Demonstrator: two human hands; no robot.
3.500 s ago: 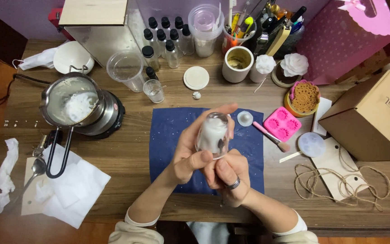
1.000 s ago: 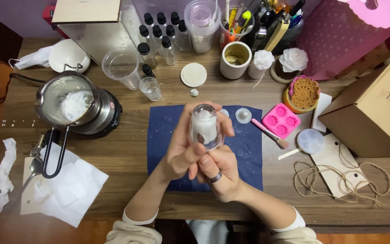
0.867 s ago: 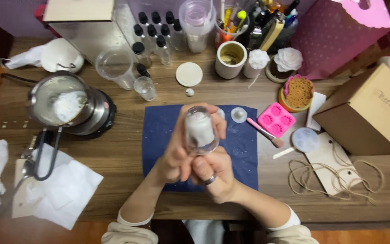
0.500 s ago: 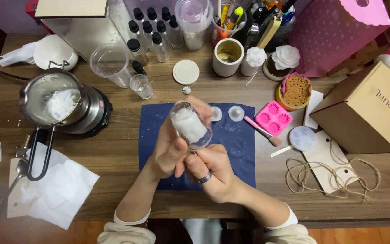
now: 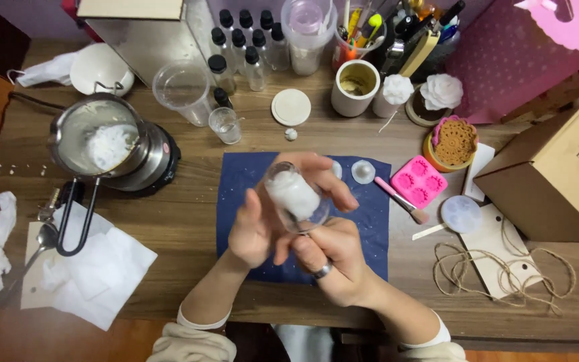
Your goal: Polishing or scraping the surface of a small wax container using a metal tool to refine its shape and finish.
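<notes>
glossy clear glass jar (image 5: 296,198); matt wooden table (image 5: 189,221); shiny metal pot (image 5: 102,144).

Navy speckled mat (image 5: 236,181) — pink mould (image 5: 418,182) — white-filled clear jar (image 5: 295,198).

Bare navy mat (image 5: 242,177) left of hands; pink mould (image 5: 418,181) and brush (image 5: 402,200) rightward.

There are two hands, the left hand (image 5: 252,231) and the right hand (image 5: 333,258). At twelve o'clock stand seven little bottles (image 5: 246,47) with black caps. At three o'clock sit two white flower candles (image 5: 420,90) and one brown box (image 5: 557,177).
</notes>
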